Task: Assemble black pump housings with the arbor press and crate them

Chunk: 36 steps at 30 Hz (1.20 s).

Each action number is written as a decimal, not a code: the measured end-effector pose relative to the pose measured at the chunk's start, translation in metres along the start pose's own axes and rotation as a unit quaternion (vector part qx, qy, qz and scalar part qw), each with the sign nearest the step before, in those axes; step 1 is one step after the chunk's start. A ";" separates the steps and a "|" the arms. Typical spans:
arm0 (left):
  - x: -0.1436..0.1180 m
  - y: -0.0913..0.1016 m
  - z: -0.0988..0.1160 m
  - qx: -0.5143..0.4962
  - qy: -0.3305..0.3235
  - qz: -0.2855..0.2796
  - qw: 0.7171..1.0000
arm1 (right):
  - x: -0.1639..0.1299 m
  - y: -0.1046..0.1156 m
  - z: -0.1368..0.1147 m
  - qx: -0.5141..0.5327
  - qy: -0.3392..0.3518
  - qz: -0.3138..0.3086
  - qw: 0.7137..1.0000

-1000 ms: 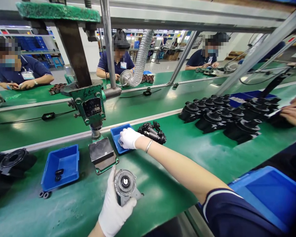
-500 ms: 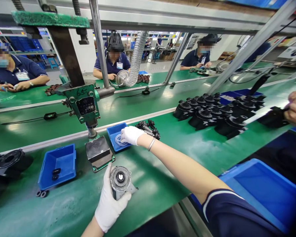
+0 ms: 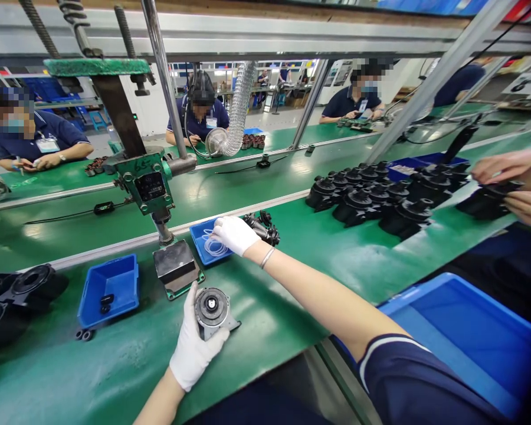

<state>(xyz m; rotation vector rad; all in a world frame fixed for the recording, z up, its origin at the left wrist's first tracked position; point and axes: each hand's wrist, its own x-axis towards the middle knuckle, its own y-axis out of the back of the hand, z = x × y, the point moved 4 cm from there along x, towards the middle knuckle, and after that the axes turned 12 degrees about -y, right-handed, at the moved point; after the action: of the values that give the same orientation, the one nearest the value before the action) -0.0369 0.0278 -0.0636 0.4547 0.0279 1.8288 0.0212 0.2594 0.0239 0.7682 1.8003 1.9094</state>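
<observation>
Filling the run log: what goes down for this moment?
left hand: holds round grey metal motor part | right hand: over small blue tray of white rings

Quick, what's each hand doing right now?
Left hand: closed around a round grey metal part.
Right hand: in the small blue tray of white rings; grip cannot be told.

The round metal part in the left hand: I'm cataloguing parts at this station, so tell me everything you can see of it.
The round metal part is a grey, dull metal disc with concentric rings and a dark centre holding a small pale hub. A flat angular grey base juts out beneath it to the right. Its round face is tilted up toward the camera. The white-gloved left hand grips it from the left and below, thumb beside the rim, holding it over the green table, in front of the press's metal block.
</observation>
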 end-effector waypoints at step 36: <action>0.013 0.040 0.037 0.125 -0.102 0.026 0.987 | -0.080 0.034 -0.026 0.342 0.087 0.005 0.935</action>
<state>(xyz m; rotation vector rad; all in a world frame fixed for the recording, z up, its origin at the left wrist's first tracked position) -0.0643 0.0197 -0.0159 0.8252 0.1054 1.8296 0.0682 0.1858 0.0477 0.8306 2.6234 1.3647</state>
